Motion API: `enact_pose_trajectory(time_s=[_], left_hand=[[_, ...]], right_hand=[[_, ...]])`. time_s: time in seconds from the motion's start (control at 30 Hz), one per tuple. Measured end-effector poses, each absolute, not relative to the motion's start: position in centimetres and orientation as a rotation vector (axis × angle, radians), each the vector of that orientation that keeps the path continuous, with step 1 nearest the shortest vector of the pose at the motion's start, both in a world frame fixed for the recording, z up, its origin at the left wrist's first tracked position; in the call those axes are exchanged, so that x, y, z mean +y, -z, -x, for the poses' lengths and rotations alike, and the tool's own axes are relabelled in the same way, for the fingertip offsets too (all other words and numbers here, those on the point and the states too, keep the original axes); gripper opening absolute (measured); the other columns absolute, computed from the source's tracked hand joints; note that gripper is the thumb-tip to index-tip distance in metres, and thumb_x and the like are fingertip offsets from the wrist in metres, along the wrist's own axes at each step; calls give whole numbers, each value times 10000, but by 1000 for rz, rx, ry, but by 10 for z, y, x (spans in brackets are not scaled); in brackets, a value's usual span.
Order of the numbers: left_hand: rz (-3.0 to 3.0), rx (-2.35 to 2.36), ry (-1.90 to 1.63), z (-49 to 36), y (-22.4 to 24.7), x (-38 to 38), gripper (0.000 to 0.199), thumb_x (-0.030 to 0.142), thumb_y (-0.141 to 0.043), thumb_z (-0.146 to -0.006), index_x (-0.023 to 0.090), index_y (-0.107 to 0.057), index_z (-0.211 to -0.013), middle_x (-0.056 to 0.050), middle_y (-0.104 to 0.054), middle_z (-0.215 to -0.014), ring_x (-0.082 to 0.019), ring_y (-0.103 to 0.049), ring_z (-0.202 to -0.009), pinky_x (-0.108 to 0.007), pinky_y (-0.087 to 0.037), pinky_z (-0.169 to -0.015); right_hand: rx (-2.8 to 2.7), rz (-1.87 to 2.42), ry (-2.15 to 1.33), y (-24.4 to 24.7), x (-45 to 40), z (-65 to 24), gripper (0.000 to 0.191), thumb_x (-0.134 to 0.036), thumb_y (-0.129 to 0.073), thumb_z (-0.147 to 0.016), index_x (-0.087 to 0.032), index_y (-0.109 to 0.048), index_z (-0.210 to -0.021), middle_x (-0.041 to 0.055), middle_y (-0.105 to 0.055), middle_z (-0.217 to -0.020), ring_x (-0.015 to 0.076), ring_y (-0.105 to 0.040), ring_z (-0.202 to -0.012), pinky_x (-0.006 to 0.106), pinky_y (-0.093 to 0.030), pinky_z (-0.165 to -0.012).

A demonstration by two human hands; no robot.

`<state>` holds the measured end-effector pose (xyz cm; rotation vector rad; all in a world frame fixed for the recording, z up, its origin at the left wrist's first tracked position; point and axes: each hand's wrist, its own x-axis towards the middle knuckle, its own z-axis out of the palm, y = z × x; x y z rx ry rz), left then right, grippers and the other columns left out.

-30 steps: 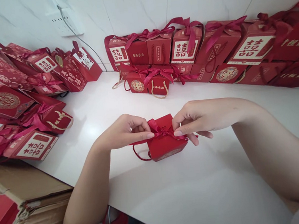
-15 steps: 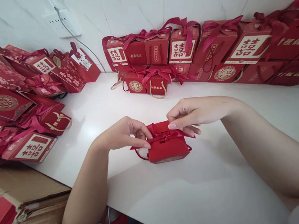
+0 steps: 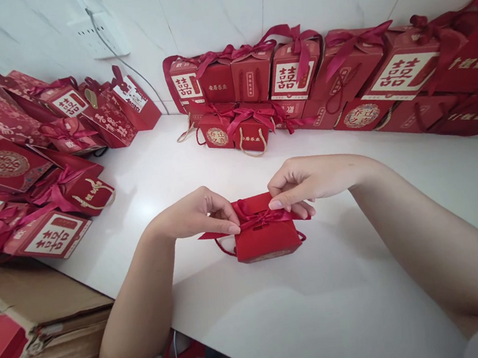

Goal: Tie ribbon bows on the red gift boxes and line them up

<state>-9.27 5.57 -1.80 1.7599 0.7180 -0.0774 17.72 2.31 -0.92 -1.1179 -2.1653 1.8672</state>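
Observation:
A small red gift box (image 3: 268,241) sits on the white table in front of me, with a cord handle (image 3: 225,249) at its left side and another at its right. Across its top runs a dark pink ribbon (image 3: 265,217), tied in a bow at the middle. My left hand (image 3: 208,213) pinches the ribbon at the box's left, thumb against fingers. On the right, my right hand (image 3: 295,188) pinches the ribbon's other side between thumb and fingers. The hands partly cover the bow's loops.
Ribboned red gift boxes (image 3: 296,76) stand stacked in a row along the tiled wall. More boxes and bags (image 3: 56,233) crowd the table's left end. A brown cardboard box (image 3: 52,292) is at the lower left. A cable hangs from the wall socket (image 3: 97,36).
The ribbon's left tail reaches a little farther left. The gift box has shifted very slightly left, and both hands keep their pinch on the ribbon.

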Motion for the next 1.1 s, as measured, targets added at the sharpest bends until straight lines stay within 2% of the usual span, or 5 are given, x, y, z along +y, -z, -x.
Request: enact_pose_trajectory(time_s=[0.33,0.53,0.7,0.93,1.1], left_hand=[[-1778,704,24,92,18,57,277,400,-729,-785,126,-740,-818,-74,-692,-751,-122,-567,-672,-239,-465,-613],[-1744,721,109,93,13,51,276,409,-727,-784,136,-732,-821,-43,-676,-654,-101,-564,-513,-222,-440,-518],[-1914,742,55,94,10,50,345,393,-712,-801,145,-588,-594,-6,-583,-562,-101,-514,-539,-234,-416,-545],[-2325,639,-745,61,32,31,141,308,-669,-846,195,-667,-930,-84,-580,-1144,-205,-544,-1113,-354,-426,-1000],[-2375,633,-740,51,44,24,146,294,-681,-834,196,-639,-933,-78,-571,-1166,-196,-552,-1117,-339,-449,-987]], right_hand=[[-2249,1233,-1682,0,18,-183,335,-509,-642,-817,-181,-659,-752,9,-671,-621,131,-588,-530,251,-433,-544],[-2298,1273,-1582,-5,15,-182,334,-487,-601,-837,-189,-619,-689,4,-660,-624,127,-565,-529,252,-414,-548],[-2299,1179,-1555,-11,8,-181,339,-500,-603,-844,-188,-604,-709,-7,-610,-648,123,-539,-584,244,-375,-554],[-2312,1078,-1343,-6,7,-173,332,-483,-601,-876,-184,-613,-734,-25,-514,-697,90,-422,-571,243,-307,-535],[-2134,1007,-1240,14,15,-171,349,-474,-634,-866,-173,-614,-691,-2,-520,-816,106,-486,-662,265,-388,-635]])
